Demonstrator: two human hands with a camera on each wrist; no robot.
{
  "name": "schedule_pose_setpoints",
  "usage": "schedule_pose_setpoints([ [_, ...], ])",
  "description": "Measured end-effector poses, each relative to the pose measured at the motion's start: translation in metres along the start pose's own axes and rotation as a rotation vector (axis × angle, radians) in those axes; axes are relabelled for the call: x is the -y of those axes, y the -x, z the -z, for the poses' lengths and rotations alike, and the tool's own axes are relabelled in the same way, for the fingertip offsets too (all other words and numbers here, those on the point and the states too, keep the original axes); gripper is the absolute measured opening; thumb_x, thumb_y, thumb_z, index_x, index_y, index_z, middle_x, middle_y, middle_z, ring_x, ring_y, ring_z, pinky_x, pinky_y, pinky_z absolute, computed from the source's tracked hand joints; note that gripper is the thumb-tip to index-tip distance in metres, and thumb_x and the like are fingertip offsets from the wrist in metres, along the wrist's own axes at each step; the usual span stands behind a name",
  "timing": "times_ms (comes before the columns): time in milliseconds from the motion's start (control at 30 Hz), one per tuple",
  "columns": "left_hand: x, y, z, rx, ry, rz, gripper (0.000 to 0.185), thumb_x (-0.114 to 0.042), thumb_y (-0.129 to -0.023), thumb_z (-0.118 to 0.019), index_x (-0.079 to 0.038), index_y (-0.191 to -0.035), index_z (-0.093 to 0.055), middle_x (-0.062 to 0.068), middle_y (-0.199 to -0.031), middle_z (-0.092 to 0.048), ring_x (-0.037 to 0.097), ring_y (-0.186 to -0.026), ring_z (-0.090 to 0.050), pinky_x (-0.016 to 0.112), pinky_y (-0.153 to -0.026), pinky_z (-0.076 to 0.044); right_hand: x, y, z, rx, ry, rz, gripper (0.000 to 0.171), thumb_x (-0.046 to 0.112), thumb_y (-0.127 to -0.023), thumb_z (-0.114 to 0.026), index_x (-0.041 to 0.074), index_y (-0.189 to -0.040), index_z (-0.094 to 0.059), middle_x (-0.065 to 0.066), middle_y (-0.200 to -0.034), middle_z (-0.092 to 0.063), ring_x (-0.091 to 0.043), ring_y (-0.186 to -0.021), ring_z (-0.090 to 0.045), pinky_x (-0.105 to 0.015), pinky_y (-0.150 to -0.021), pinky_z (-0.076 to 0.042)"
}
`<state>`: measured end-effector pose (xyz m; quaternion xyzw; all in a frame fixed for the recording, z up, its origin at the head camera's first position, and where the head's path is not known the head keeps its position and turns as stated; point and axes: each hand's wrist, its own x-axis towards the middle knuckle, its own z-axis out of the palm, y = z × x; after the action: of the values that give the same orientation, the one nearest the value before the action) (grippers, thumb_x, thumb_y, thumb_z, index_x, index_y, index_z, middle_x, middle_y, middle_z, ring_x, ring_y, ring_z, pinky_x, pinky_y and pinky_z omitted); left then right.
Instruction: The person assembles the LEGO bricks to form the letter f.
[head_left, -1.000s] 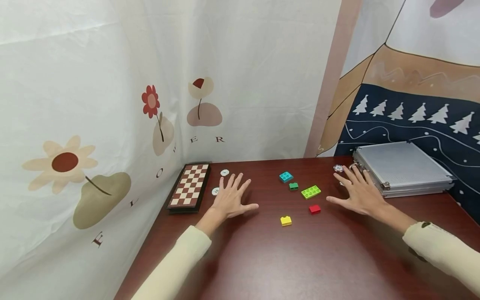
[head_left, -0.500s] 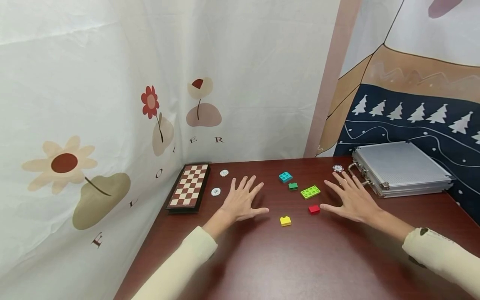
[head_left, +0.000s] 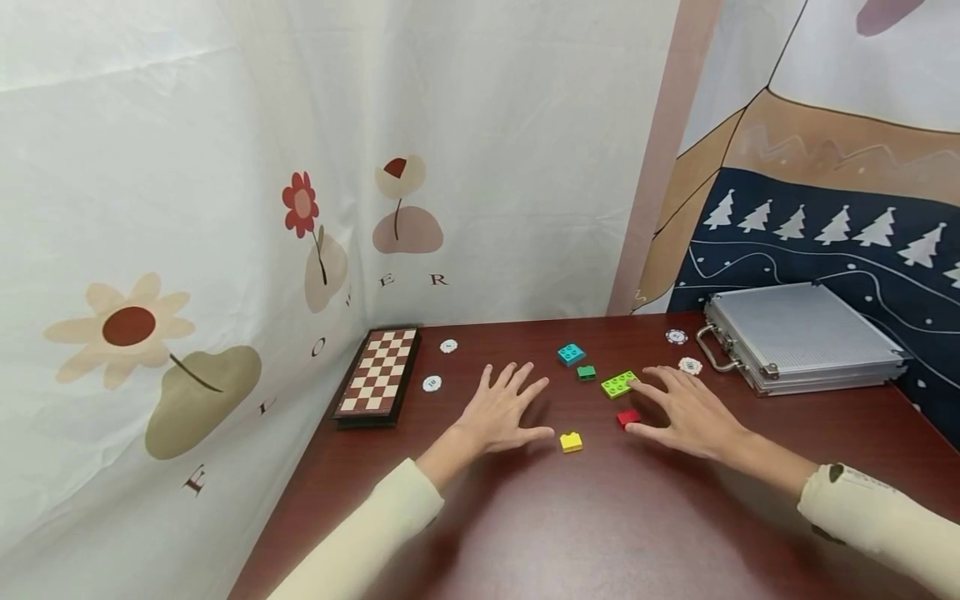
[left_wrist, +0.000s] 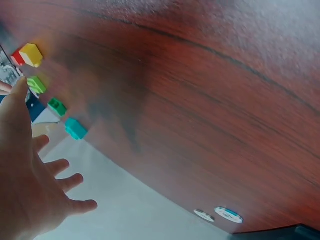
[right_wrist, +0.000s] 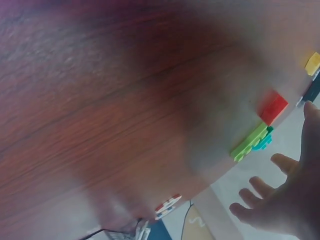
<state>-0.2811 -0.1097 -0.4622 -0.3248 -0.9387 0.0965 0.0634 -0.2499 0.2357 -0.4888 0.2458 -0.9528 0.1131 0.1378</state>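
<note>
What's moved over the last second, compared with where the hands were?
Both open hands slid inward toward the bricks: the left hand away from the chessboard, the right hand off the case handle, uncovering a poker chip. Its fingers now reach the lime brick. Nothing gripped; bricks unmoved.

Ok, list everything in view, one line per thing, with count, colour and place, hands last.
table: one, dark red-brown wood, under everything.
chessboard: one, brown and cream, far left by the curtain.
metal case: one, silver, closed, far right.
chips: four, mostly white; two beside the chessboard, two near the case's handle.
teal brick: one, centre back.
dark green brick: one, just in front of the teal one.
lime green brick: one, long, by the right fingertips.
red brick: one, by the right thumb.
yellow brick: one, between the hands.
left hand: fingers spread, holding nothing.
right hand: fingers spread, holding nothing.
</note>
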Motion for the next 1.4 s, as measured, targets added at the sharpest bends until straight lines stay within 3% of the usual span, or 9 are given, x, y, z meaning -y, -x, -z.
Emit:
schedule_pose_setpoints([
  [367, -0.016, 0.001, -0.002, 0.019, 0.065, -0.057, 0.082, -0.078, -0.096, -0.044, -0.03, -0.162, -0.037, 0.007, -0.168, -0.032, 0.032, -0.15, -0.036, 0.062, -0.118, -0.027, 0.011, -0.002, -0.003, 0.052, -0.022, -0.003, 0.065, 0.062, -0.087, -0.075, 0.02, -0.137, -0.07, -0.009, -0.116, -0.065, -0.028, -0.102, -0.064, -0.052, -0.088, -0.054],
  [567, -0.022, 0.002, -0.004, 0.042, 0.18, -0.089, 0.078, -0.074, -0.097, -0.05, -0.031, -0.161, -0.038, 0.006, -0.166, -0.035, 0.03, -0.149, -0.037, 0.061, -0.118, -0.03, 0.009, -0.005, -0.005, 0.09, -0.097, -0.002, 0.058, 0.054, -0.088, -0.079, 0.02, -0.134, -0.072, -0.006, -0.11, -0.066, -0.023, -0.095, -0.065, -0.047, -0.078, -0.057],
  [833, -0.027, 0.003, -0.004, 0.084, 0.418, -0.121, 0.071, -0.062, -0.097, -0.064, -0.03, -0.158, -0.045, 0.004, -0.162, -0.042, 0.026, -0.148, -0.04, 0.055, -0.116, -0.035, 0.004, -0.006, -0.007, 0.134, -0.183, 0.004, 0.048, 0.041, -0.091, -0.08, 0.016, -0.132, -0.072, -0.008, -0.115, -0.069, -0.027, -0.103, -0.067, -0.049, -0.083, -0.059],
  [1067, -0.027, 0.0, -0.011, 0.086, 0.585, -0.143, 0.059, -0.049, -0.098, -0.07, -0.027, -0.151, -0.055, -0.006, -0.154, -0.052, 0.019, -0.146, -0.041, 0.052, -0.113, -0.04, 0.0, -0.007, -0.008, 0.14, -0.233, 0.055, 0.041, 0.031, -0.093, -0.08, 0.013, -0.128, -0.074, -0.002, -0.112, -0.07, -0.019, -0.099, -0.065, -0.044, -0.084, -0.058],
  [1400, -0.028, -0.004, -0.014, 0.102, 0.684, -0.144, 0.05, -0.037, -0.097, -0.075, -0.025, -0.144, -0.063, -0.012, -0.143, -0.062, 0.023, -0.146, -0.041, 0.051, -0.117, -0.036, -0.002, -0.009, -0.01, 0.14, -0.267, 0.077, 0.032, 0.025, -0.092, -0.081, 0.015, -0.122, -0.077, 0.003, -0.107, -0.07, -0.014, -0.096, -0.064, -0.038, -0.081, -0.058],
])
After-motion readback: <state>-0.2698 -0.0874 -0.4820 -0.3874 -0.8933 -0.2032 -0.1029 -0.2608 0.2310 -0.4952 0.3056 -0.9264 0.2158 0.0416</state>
